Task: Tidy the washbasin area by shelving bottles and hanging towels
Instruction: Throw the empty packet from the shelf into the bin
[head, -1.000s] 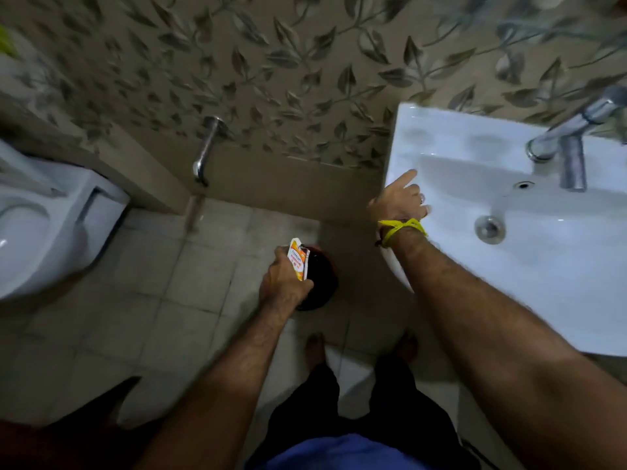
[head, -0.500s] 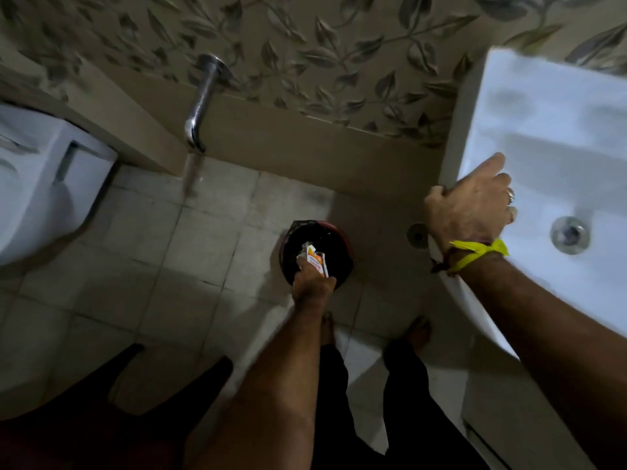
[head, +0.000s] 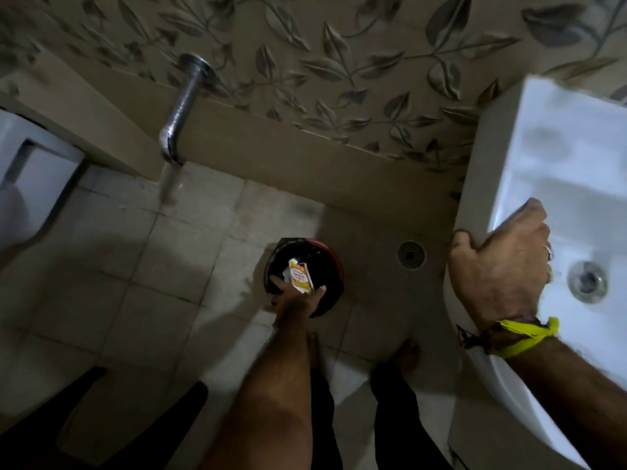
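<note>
Since the frame half a second back, our left hand [head: 294, 300] has dropped lower over the bin and the orange-and-white carton [head: 300, 278] now sits inside the bin mouth; our right hand [head: 502, 266] has slid to the near-left corner of the washbasin. Left to right: at far left we note a white toilet [head: 30, 184], partly cut by the frame edge. Next, a chrome wall spout [head: 178, 117] projects from the leaf-patterned wall tiles [head: 339, 56], its outlet just above the pale floor tiles [head: 142, 266]. Centre: a round dark bin with a red rim [head: 330, 266] stands on the floor. Left hand is over its near edge, fingers spread, thumb and forefinger apart; the carton stands between them, and we cannot tell whether it is pinched or released. Right of the bin, a round floor drain [head: 411, 254], apart from it. Near centre, two bare feet. At right, our right hand curls over the rim of the white washbasin [head: 559, 157], fingers pressed on the edge, a yellow band [head: 524, 335] at the wrist. Basin drain [head: 588, 282] lies just right of that hand.
</note>
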